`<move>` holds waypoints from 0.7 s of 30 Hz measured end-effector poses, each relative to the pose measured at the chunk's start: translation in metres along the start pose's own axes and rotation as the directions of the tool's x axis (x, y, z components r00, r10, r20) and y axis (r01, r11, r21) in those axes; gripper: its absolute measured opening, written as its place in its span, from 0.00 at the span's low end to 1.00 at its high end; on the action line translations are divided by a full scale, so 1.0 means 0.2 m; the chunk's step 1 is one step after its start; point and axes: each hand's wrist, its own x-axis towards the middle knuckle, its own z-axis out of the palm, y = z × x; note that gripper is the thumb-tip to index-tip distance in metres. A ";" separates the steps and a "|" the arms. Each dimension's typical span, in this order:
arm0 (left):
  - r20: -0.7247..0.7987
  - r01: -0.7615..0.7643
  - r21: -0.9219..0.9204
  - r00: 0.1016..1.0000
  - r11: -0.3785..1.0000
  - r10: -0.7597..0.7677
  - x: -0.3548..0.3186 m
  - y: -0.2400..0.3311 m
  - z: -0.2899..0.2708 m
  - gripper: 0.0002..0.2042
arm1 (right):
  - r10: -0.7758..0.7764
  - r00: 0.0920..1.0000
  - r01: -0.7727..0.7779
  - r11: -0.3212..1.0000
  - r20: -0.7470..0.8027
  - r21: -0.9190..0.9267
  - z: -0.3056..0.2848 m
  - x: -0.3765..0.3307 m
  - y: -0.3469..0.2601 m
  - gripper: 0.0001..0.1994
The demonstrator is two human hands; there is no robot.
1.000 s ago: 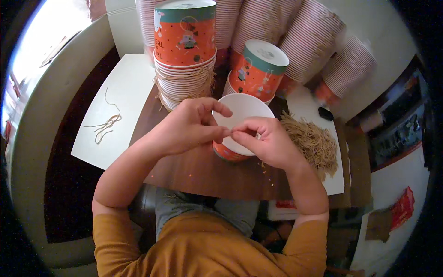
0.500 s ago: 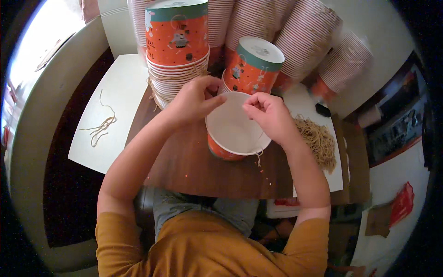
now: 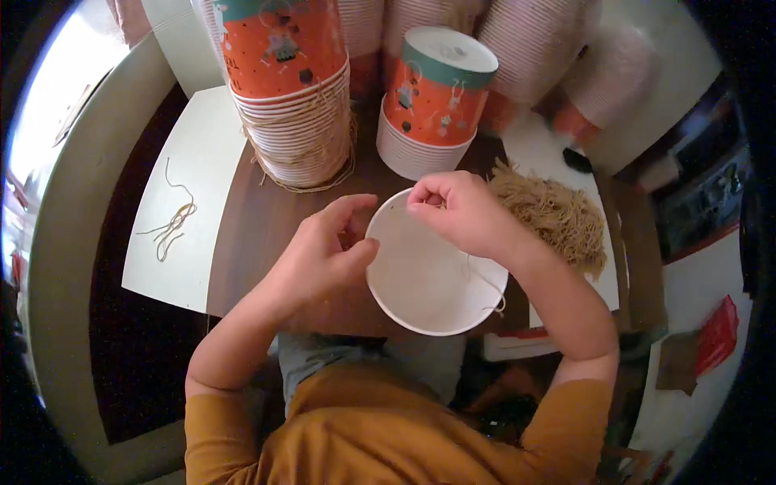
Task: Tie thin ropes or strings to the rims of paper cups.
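Note:
An empty-looking white paper bucket point(image 3: 420, 303) stands tilted toward me at the table's front, its open mouth facing up. A thin twine point(image 3: 499, 305) is looped at the right side of its rim, and a length of it runs inside the bucket up toward my right hand. My right hand point(image 3: 469, 212) is above the far rim, thumb and forefinger pinched together on the twine. At the left rim my left hand point(image 3: 323, 255) is open, thumb and fingers apart, holding nothing. A small dark hole shows in the rim's far left wall.
Stacked orange-and-green buckets point(image 3: 287, 121) tied with twine stand far left, with a shorter stack point(image 3: 436, 105) beside them. More wrapped stacks point(image 3: 533, 56) line the back. A heap of cut twine point(image 3: 558, 214) lies right; a few loose strands point(image 3: 176, 217) lie on a white board at left.
The bucket has come nearer and tipped more toward me. My left hand has moved down along its left side; my right hand remains pinched near the far rim.

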 end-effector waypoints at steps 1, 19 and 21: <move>0.004 -0.003 -0.051 1.000 0.999 0.004 -0.01 0.00 0.00 0.22 | -0.024 0.999 0.024 0.999 0.023 -0.037 0.01 -0.01 -0.01 0.06; 0.035 0.059 -0.276 0.998 0.959 -0.051 0.08 -0.07 0.02 0.15 | -0.013 0.985 -0.018 0.984 -0.169 -0.179 0.09 -0.06 0.01 0.06; 0.030 0.061 -0.285 0.998 0.957 -0.055 0.09 -0.07 0.03 0.14 | -0.022 0.985 -0.011 0.982 -0.173 -0.187 0.09 -0.06 0.02 0.06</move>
